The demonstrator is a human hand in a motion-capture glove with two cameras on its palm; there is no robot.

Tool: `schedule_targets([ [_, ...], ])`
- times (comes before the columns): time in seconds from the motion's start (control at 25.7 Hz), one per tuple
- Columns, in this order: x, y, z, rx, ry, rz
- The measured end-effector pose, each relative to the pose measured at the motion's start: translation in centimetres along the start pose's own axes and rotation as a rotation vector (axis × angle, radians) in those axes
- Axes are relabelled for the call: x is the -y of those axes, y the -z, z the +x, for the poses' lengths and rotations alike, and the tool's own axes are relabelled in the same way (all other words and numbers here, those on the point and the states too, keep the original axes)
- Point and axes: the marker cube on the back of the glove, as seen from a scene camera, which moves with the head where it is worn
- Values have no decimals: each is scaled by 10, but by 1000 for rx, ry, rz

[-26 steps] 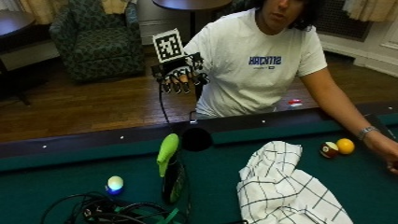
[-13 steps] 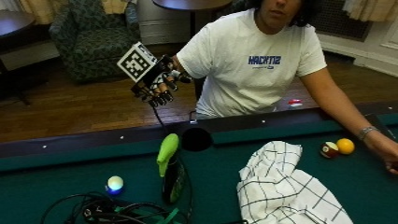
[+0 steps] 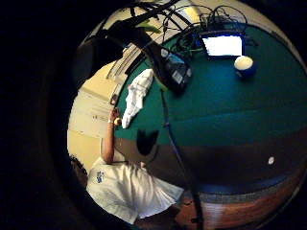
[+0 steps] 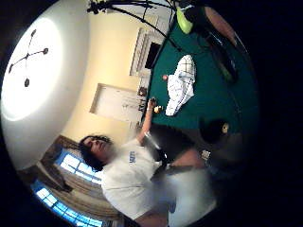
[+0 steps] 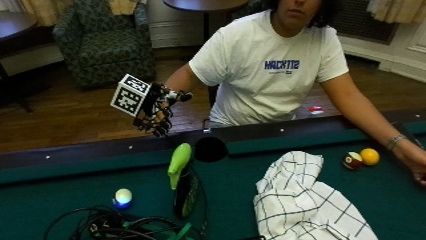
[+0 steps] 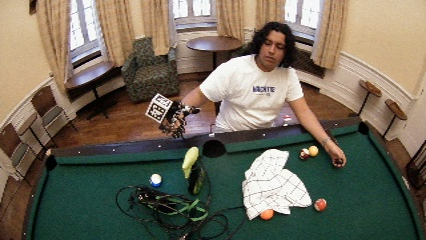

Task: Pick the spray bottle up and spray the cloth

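Gloved right hand (image 5: 158, 112) has swung out and lower past the table (image 5: 60, 175) rail — fingers loosely curled, grasping nothing — spray bottle (image 5: 183, 182) stands untouched just below-inboard of it, cloth (image 5: 303, 200) farther beyond; pickup not yet begun.

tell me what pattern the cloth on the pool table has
The cloth is white with a thin dark grid check, clearest in the outside view.

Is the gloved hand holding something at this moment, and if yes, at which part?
Nothing is held. The gloved right hand hangs above the table rail, apart from the spray bottle standing on the felt.
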Motion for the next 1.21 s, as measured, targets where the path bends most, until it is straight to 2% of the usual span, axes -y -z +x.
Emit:
schedule_targets([
  [0.43,-2,9,30,64,-62,62],
  [0.7,20,15,46,124,-98,179],
  [1.21,52,-5,65,136,-181,151],
])
